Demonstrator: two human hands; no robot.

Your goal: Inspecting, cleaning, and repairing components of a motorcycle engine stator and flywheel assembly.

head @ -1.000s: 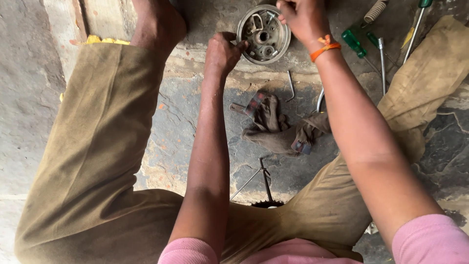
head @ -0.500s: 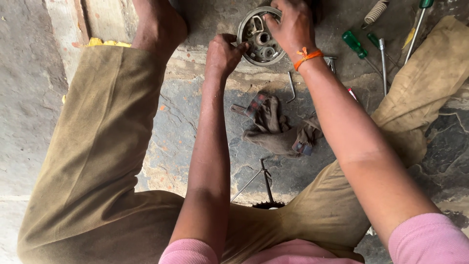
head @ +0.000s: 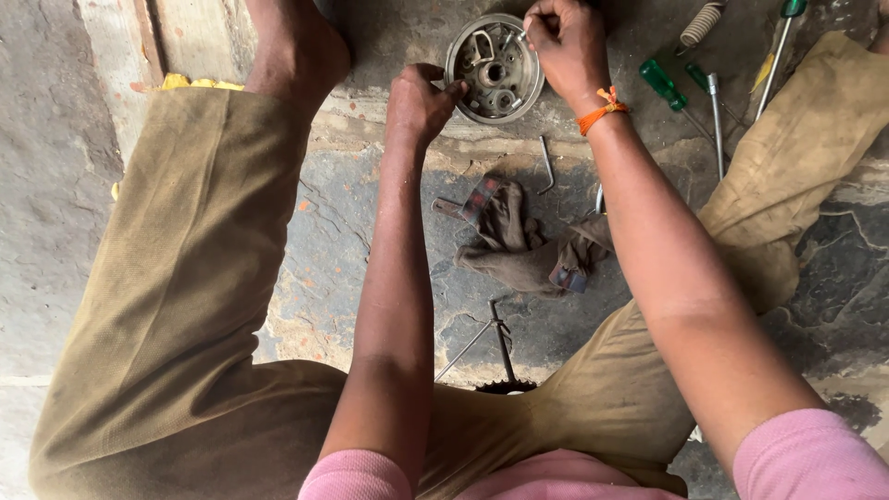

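hands work on a round metal hub plate (head: 494, 67) that lies on the stone floor (head: 370, 250) between the person's bent knees, near the top of the view. left hand (head: 419, 102) is closed at the plate's left rim, fingers curled and thumb tip touching the edge, pinching it steady. right hand (head: 567, 42) sits over the plate's upper right side, fingers bunched together around a small metal part there; the part itself is too small to make out. an orange thread band (head: 602, 109) circles the right wrist.

the plate shows a central hole, a few smaller bosses and a bent wire spring on its face. it rests flat on the floor, just beyond a pale step edge.

below the plate, between the forearms, lies a crumpled dirty rag (head: 523, 245), with a small allen key (head: 547, 165) just above it. to the right of the right wrist lie two green-handled screwdrivers (head: 661, 83), side by side, and a third green-tipped tool (head: 782, 37) further right, near a coiled spring (head: 700, 23) at the top edge. a thin metal rod tool (head: 500, 338) lies on the floor closer to the body, with a toothed sprocket (head: 505, 387) partly hidden by the trouser leg. olive trousers (head: 176, 278) frame both sides.
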